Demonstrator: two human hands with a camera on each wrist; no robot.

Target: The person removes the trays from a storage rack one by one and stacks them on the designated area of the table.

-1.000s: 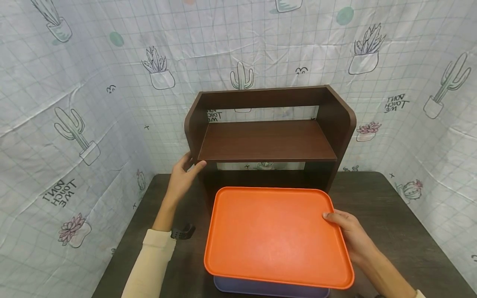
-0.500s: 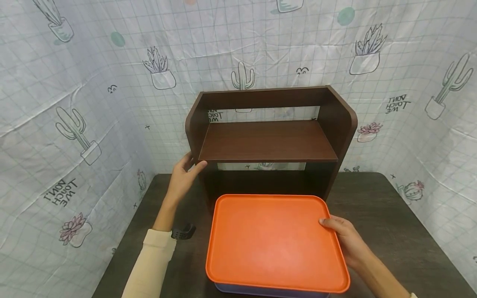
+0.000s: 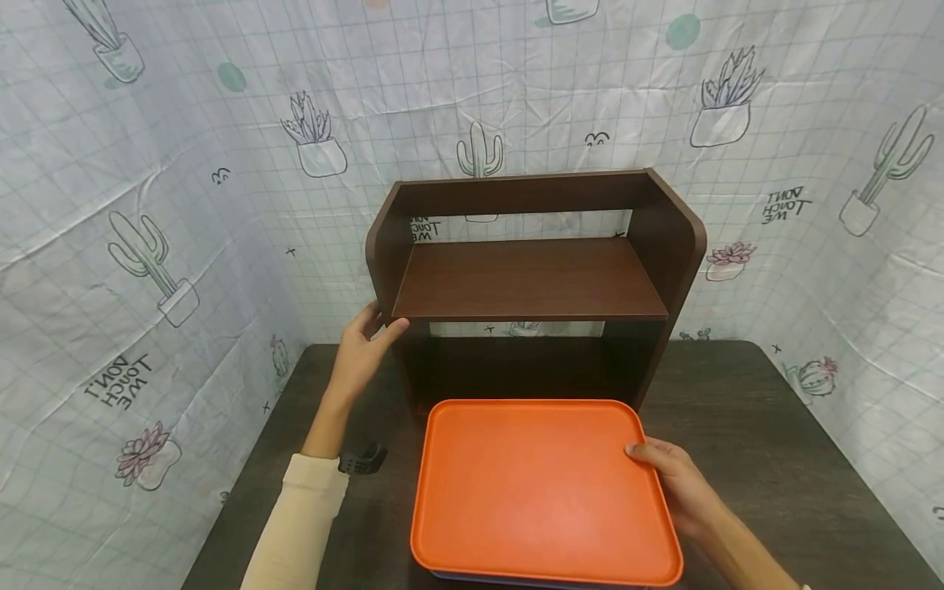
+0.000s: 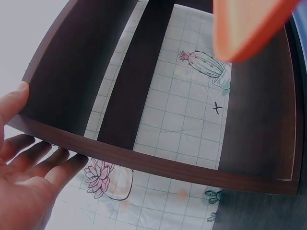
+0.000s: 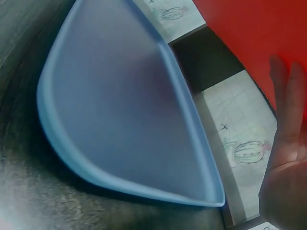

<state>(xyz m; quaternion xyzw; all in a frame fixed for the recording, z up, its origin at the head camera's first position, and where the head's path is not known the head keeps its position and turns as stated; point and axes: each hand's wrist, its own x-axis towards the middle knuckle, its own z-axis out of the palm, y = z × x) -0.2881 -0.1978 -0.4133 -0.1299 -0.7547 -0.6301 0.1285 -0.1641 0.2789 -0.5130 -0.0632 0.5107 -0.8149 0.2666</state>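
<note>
My right hand (image 3: 678, 483) holds the right edge of an orange tray (image 3: 546, 492), thumb on top and fingers underneath. The orange tray hangs above a blue-purple tray (image 5: 120, 96), which lies on the table and is mostly hidden in the head view. My left hand (image 3: 365, 348) grips the left side panel of a dark brown two-level shelf (image 3: 531, 279). In the left wrist view, the thumb lies on one side of the panel and the fingers on the other. The right wrist view shows fingers (image 5: 290, 100) spread against the orange tray's underside.
A dark wooden table (image 3: 737, 426) extends to both sides of the shelf. White grid cloth (image 3: 184, 123) printed with cactus drawings hangs behind and at the sides. A black band (image 3: 363, 459) is on my left wrist.
The orange tray has come down and slightly toward me with my right hand, and now covers most of the blue-purple tray in the head view. My left hand stays on the shelf.
</note>
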